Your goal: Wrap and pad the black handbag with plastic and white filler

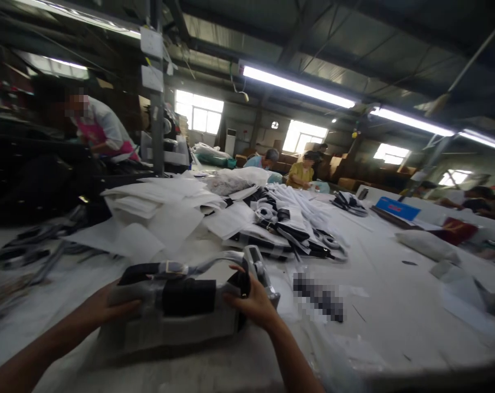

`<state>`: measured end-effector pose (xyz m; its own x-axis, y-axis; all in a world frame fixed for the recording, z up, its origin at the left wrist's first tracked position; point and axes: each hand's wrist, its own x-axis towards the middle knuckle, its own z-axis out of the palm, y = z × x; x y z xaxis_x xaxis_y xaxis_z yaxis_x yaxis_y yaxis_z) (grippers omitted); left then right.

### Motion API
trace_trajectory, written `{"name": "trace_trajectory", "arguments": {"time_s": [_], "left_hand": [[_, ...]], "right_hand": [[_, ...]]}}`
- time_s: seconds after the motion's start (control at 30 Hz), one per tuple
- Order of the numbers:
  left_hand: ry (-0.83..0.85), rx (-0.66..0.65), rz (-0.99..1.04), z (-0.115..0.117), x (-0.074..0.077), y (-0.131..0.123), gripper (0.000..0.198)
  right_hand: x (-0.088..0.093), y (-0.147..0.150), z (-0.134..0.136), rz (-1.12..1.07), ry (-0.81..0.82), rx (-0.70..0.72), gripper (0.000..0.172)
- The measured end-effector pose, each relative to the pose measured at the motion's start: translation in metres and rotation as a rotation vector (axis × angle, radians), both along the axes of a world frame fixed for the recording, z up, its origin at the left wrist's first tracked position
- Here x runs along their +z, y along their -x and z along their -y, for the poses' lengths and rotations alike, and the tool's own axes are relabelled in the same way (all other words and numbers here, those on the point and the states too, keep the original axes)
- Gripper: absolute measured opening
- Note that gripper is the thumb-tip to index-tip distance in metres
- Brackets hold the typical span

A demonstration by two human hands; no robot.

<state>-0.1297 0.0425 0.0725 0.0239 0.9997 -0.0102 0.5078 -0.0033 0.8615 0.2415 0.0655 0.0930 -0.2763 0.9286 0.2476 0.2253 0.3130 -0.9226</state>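
Observation:
A black and pale handbag [189,297], partly covered in clear film and white wrapping, sits on the table right in front of me. A wrapped strap arches over its top. My left hand [122,305] is closed around the bag's left end, with the thumb along its near face. At the other end, my right hand [251,299] pinches a black part near the top right corner. The fingertips behind that part are partly hidden. The picture is somewhat blurred.
Behind the bag lie a stack of white sheets [161,204] and a heap of black and white wrapped bags [288,218]. Grey straps [38,245] are on the left. A blue box [396,208] stands at right. A post [157,109] rises at left; several people work beyond.

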Motion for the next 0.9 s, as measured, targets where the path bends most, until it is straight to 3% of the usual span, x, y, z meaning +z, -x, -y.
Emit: {"name": "trace_trajectory", "arguments": {"time_s": [0.1,0.2,0.4,0.57,0.77,0.9], "left_hand": [[0.001,-0.053,0.122,0.003,0.015,-0.009,0.076],[-0.049,-0.027,0.104,0.004,0.021,-0.013,0.073],[-0.090,0.052,0.060,0.017,0.015,-0.009,0.096],[-0.211,0.064,-0.055,0.025,0.005,-0.008,0.125],[-0.244,0.087,-0.140,0.018,0.001,-0.012,0.104],[-0.234,0.105,-0.147,0.020,0.003,-0.010,0.100]], "right_hand": [[-0.001,-0.003,0.001,-0.060,0.022,0.061,0.059],[-0.004,-0.004,0.004,-0.056,0.031,0.027,0.065],[-0.010,-0.011,0.008,0.008,-0.014,-0.054,0.057],[-0.018,-0.016,0.009,-0.022,-0.027,0.037,0.086],[-0.030,-0.015,0.002,-0.020,-0.038,-0.004,0.073],[-0.028,-0.021,0.005,-0.025,-0.029,0.021,0.086]]}}
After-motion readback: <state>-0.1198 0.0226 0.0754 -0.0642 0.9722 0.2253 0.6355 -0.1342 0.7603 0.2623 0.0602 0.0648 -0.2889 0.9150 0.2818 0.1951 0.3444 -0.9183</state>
